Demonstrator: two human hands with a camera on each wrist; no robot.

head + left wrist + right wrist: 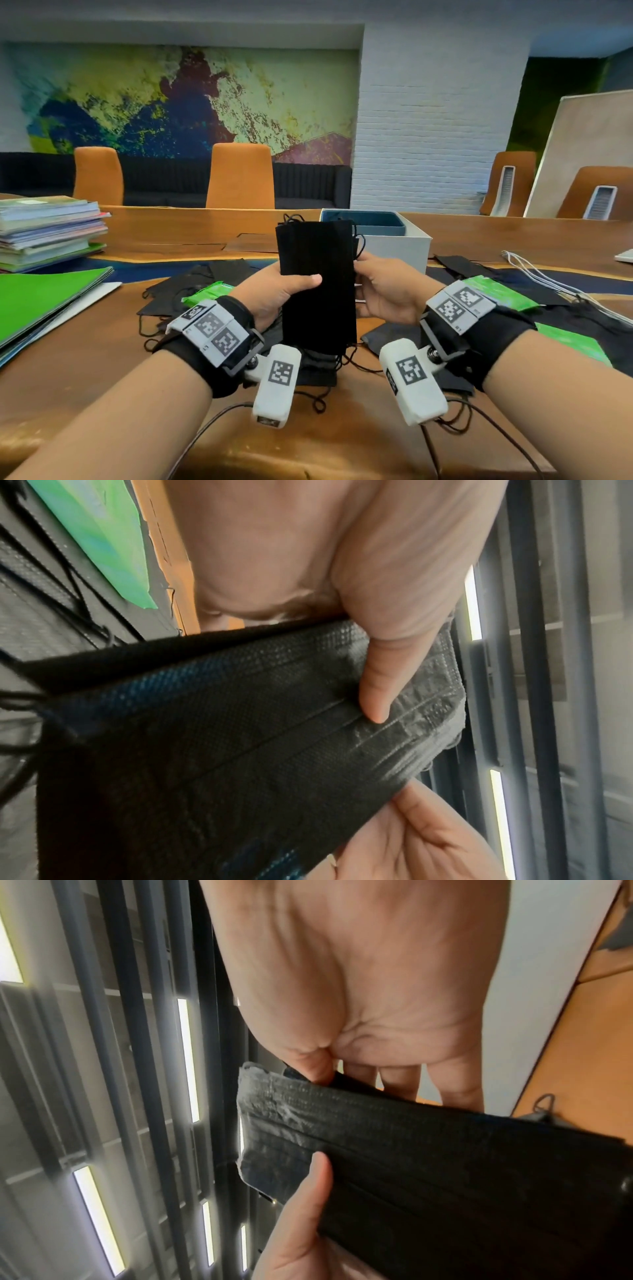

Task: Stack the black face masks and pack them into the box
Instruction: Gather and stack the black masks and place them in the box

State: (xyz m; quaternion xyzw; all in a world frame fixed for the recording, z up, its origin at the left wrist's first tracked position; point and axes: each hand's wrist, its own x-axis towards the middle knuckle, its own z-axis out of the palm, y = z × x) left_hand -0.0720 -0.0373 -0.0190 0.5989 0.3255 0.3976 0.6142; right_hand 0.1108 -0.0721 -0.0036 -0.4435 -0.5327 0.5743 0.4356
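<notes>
A stack of black face masks [317, 270] stands upright above the table, held between both hands. My left hand [277, 291] grips its left edge, thumb across the front, as the left wrist view shows on the mask stack [240, 737]. My right hand [383, 287] holds the right edge, fingers behind the mask stack [445, 1164]. The box [394, 236], white outside with a blue inner tray, stands open just behind the stack. More loose black masks [191, 291] lie spread on the table on both sides, and under the held stack.
Green packets [500, 293] lie among the loose masks. A pile of books [51, 229] and a green folder [44, 301] sit at the left. White cords [555, 284] trail at the right. Orange chairs [239, 174] stand behind the wooden table [102, 377].
</notes>
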